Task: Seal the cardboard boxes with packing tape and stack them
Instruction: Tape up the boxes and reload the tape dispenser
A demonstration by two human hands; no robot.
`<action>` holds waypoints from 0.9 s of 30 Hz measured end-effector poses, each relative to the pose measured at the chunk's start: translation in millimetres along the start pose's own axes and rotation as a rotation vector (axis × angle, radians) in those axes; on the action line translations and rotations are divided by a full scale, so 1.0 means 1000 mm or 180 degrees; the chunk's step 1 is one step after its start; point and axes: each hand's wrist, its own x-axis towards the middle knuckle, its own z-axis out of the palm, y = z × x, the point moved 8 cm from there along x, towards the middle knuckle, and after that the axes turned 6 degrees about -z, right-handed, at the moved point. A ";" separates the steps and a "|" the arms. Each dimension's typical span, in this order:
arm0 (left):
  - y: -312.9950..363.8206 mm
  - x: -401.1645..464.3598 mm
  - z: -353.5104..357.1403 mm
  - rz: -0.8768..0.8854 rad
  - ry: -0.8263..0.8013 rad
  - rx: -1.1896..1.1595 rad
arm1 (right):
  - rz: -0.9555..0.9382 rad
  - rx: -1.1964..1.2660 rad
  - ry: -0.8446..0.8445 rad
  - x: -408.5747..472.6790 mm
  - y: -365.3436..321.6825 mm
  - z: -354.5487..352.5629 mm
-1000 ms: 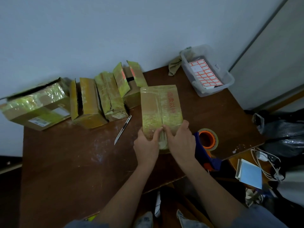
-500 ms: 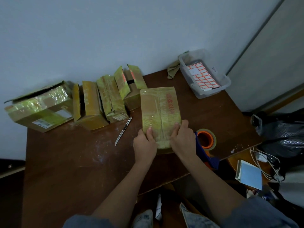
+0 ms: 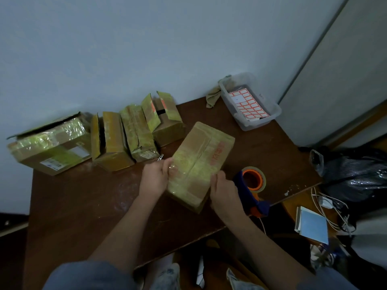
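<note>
You grip the taped box (image 3: 199,164) at its near end with both hands: your left hand (image 3: 156,178) curls round its left near corner, and your right hand (image 3: 224,193) curls round its right near corner. The box lies skewed on the table (image 3: 83,206), near the front edge, its far end pointing toward the right rear corner. Its flaps are closed and tape covers the top seam; its contents are hidden.

Four more boxes (image 3: 113,141) stand in a row along the table's rear edge. The rightmost open box (image 3: 165,120) has its flaps raised; its interior is dark and cannot be read.

A clear bin (image 3: 251,101) sits at the right rear corner and holds a label sheet (image 3: 248,103) with red-bordered labels. A tape dispenser (image 3: 252,185) rests at the table's right edge, just beside your right hand.
</note>
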 end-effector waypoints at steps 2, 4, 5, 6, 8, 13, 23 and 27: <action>-0.006 0.009 -0.016 0.0029 0.0147 -0.0085 | -0.0047 -0.0430 0.0342 -0.004 0.001 -0.008; -0.010 0.006 -0.032 -0.0192 0.0447 -0.0326 | 0.0016 -0.0418 0.1091 0.001 0.002 -0.034; -0.012 0.000 -0.038 -0.0411 0.0573 -0.0421 | 0.0023 -0.0334 0.1413 0.006 0.002 -0.048; -0.014 -0.009 -0.038 -0.0715 0.0628 -0.0477 | 0.0010 -0.0266 0.1648 0.013 0.003 -0.060; -0.020 -0.035 -0.022 -0.1480 0.0386 -0.0557 | 0.0055 -0.0247 0.1704 0.036 0.006 -0.075; -0.025 -0.071 0.024 -0.2039 -0.0092 -0.1275 | 0.0199 -0.0062 0.0439 0.097 0.012 -0.055; -0.068 -0.028 -0.048 -0.1643 0.0616 -0.0548 | -0.0088 -0.0947 0.0065 0.069 -0.017 -0.018; -0.067 -0.034 -0.046 -0.1551 0.0763 -0.0776 | -0.0148 -0.0929 -0.0299 0.079 -0.017 -0.021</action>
